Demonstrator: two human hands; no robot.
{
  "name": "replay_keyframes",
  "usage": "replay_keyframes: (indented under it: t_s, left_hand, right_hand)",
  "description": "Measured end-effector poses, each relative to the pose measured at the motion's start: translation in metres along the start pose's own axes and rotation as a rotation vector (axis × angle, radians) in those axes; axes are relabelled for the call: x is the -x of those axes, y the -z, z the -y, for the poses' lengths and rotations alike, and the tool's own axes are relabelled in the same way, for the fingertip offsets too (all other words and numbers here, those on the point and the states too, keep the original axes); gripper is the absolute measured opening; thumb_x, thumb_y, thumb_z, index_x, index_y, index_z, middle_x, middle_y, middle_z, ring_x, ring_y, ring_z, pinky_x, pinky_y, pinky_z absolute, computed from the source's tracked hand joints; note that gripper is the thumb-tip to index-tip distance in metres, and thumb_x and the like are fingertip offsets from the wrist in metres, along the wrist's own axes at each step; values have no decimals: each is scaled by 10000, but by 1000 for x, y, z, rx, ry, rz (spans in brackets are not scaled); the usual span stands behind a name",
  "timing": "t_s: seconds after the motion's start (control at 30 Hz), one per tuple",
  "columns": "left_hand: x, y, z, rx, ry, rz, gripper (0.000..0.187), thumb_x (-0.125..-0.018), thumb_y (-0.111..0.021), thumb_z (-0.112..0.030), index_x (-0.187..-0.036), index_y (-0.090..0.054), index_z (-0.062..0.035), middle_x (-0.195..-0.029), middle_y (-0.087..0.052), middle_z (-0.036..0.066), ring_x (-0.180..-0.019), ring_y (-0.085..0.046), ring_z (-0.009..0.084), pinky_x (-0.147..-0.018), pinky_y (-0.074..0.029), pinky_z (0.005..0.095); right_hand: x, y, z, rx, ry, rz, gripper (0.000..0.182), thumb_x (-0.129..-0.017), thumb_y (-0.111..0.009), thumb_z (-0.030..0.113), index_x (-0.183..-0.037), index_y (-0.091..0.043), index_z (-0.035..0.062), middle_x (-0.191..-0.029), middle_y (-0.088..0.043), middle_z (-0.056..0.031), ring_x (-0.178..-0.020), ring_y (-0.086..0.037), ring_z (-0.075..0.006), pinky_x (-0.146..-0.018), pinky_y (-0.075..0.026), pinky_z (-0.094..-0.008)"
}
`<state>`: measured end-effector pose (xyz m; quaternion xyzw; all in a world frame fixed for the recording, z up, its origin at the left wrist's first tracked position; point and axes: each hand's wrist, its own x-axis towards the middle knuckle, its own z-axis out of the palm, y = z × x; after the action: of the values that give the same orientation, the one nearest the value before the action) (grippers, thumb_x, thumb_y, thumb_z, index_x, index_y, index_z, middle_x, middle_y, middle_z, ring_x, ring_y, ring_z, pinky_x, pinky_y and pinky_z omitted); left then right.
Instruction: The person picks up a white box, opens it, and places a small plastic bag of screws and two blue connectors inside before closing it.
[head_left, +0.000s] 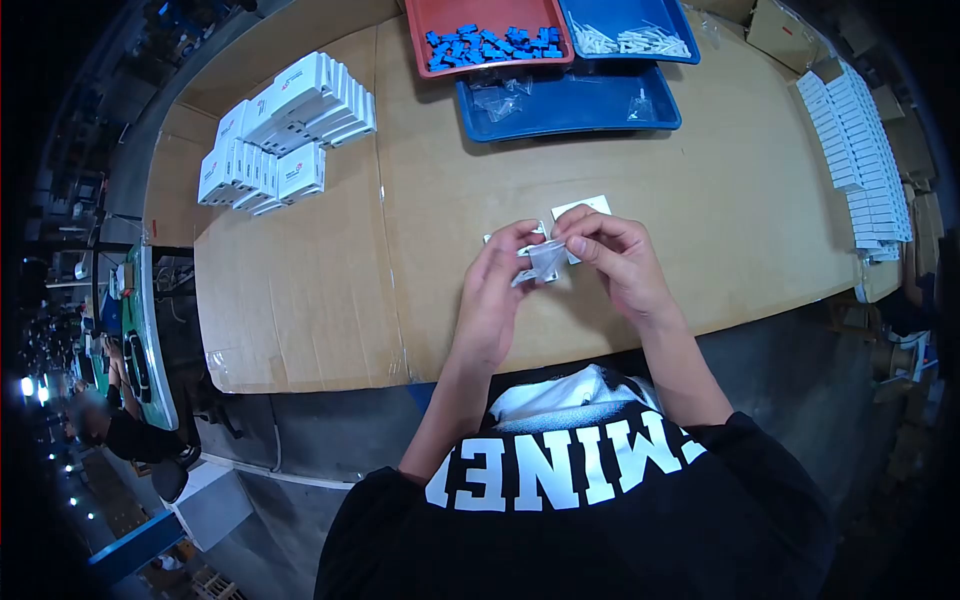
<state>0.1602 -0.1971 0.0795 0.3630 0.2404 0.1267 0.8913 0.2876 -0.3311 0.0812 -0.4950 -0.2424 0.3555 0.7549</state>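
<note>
Between my hands is a small clear plastic bag (546, 260), held just above the cardboard-covered table. The thumb and fingers of my right hand (625, 262) pinch its upper right edge. My left hand (494, 285) curls its fingers around the bag's left side, slightly blurred. A white box (596, 205) lies partly hidden behind my right fingers. More white pieces show behind the bag and my left fingers, too covered to make out.
A red tray (490, 70) of blue parts and a blue tray (630, 57) of white sticks stand at the back. A lower blue tray (570, 125) holds small plastic bags. White boxes (300, 95) are stacked at left, more boxes (850, 150) at right. A person works far left.
</note>
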Motion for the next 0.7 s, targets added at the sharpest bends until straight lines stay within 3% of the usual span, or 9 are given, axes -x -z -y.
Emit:
replay_keyframes:
  t_s: [0.03,0.1,0.13,0.2,0.33,0.4,0.5,0.6,0.7]
  left_hand:
    - [-2,7,1,-2,4,1,294,-1080,-546,-346,-1138,-642,-73,-1072,-679,29,-1006,-615,132,-903,-478,313]
    - [-9,29,1,-22,273,93,391,-1090,-499,-405,-1179,-634,-49,-1053,-669,22,-897,-592,117,-848,-473,295]
    - [-9,31,4,-24,272,94,391,-1090,-499,-405,-1179,-634,-49,-1053,-669,22,-897,-592,117,-848,-473,295]
    - [-8,30,8,53,236,130,347,-1082,-542,-334,-1205,-638,-24,-1036,-669,22,-817,-560,99,-805,-469,285]
    - [-10,25,11,-18,92,65,279,-1057,-599,-236,-1214,-649,-11,-1038,-679,28,-844,-576,90,-804,-468,272]
    - [-9,19,7,-5,40,25,217,-1018,-655,-143,-1182,-668,-1,-1035,-691,37,-875,-605,92,-812,-488,263]
    - [-9,15,8,-95,17,-47,212,-995,-683,-109,-1173,-671,5,-1026,-700,47,-901,-636,100,-835,-506,252]
    - [-11,15,15,-157,-86,-57,208,-975,-703,-78,-1156,-667,17,-1013,-701,57,-904,-649,105,-852,-519,248]
    - [-12,17,20,-157,-105,-72,150,-988,-678,-57,-1127,-666,0,-981,-702,43,-867,-663,89,-824,-531,236]
  right_hand:
    - [1,1,2,-2,0,-4,70,-936,-714,41,-973,-758,1,-1069,-696,-83,-1024,-633,-166,-916,-495,-307]
    - [0,4,5,148,29,36,83,-935,-712,33,-994,-764,7,-1158,-693,-106,-1101,-632,-195,-974,-493,-339]
    - [1,6,5,147,31,37,83,-935,-712,33,-994,-764,7,-1158,-693,-106,-1101,-632,-195,-974,-493,-339]
    - [1,9,7,179,69,119,101,-921,-724,32,-1011,-768,18,-1260,-671,-133,-1183,-618,-223,-1020,-488,-363]
    - [0,18,14,238,80,138,104,-920,-714,17,-1004,-774,21,-1321,-647,-158,-1239,-602,-249,-1057,-478,-379]
    - [0,21,18,279,110,167,174,-927,-710,14,-1094,-755,19,-1335,-643,-143,-1209,-618,-232,-1043,-490,-373]
    - [0,21,21,134,-3,70,310,-928,-712,11,-1237,-688,3,-1306,-656,-135,-1168,-634,-193,-1009,-512,-340]
    - [1,18,19,181,-37,55,434,-922,-731,20,-1336,-608,-21,-1246,-675,-129,-1128,-647,-154,-950,-539,-298]
    - [1,15,13,203,-108,75,436,-915,-734,5,-1330,-603,-32,-1178,-687,-118,-1087,-659,-141,-914,-552,-278]
